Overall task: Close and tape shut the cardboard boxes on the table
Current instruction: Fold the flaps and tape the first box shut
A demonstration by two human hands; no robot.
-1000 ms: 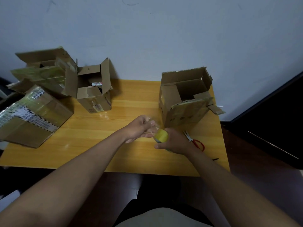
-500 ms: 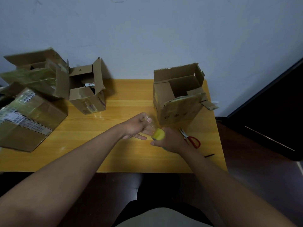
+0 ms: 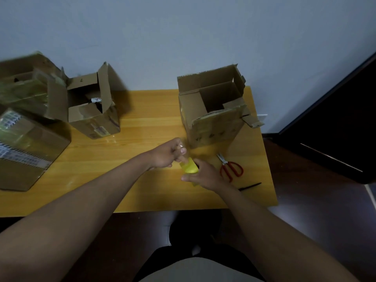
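My right hand (image 3: pixel 205 176) grips a yellow roll of tape (image 3: pixel 190 167) above the middle of the wooden table (image 3: pixel 142 127). My left hand (image 3: pixel 168 153) pinches the loose clear end of the tape just left of the roll. An open cardboard box (image 3: pixel 213 110) with raised flaps stands behind my hands at the right. A smaller open box (image 3: pixel 95 110) stands at the back left. A taped, closed box (image 3: pixel 26 149) lies at the far left, and another open box (image 3: pixel 26 86) sits behind it.
Red-handled scissors (image 3: pixel 231 167) lie on the table right of my right hand. A thin black pen-like object (image 3: pixel 250 186) lies near the table's front right corner. The wall runs behind the table; dark furniture (image 3: pixel 335 123) stands to the right.
The view has shifted slightly. My hands stay together on the tape roll, with my left hand now closer to the roll and pinching the tape end.
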